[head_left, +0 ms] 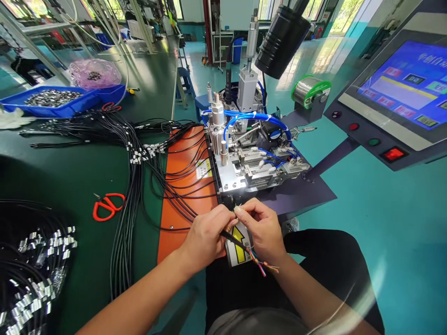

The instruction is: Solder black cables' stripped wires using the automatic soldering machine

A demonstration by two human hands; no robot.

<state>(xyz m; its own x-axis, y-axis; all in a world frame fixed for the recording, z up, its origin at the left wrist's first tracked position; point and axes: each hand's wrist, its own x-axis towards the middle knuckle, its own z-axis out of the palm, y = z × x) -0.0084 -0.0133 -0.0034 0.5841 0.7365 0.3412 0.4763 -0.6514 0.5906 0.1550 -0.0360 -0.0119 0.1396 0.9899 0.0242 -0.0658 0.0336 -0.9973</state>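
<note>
My left hand (209, 232) is closed around a black cable (233, 239), whose stripped end with thin coloured wires (261, 264) hangs below my palms. Thumb and forefinger of my right hand (263, 228) pinch together at small wire ends (237, 208), almost touching the left fingertips. Both hands are just in front of the soldering machine's front edge (237, 186), above a yellow and white label (240, 249). More black cables (188, 197) run over the orange mat (174, 242) on the left.
Red-handled scissors (109, 207) and cable bundles (131, 223) lie on the green table (91, 172). A blue tray (70, 109) of metal parts is behind. At the right are a solder spool (309, 90) and a control screen (408, 88); a black cylinder (281, 42) hangs above.
</note>
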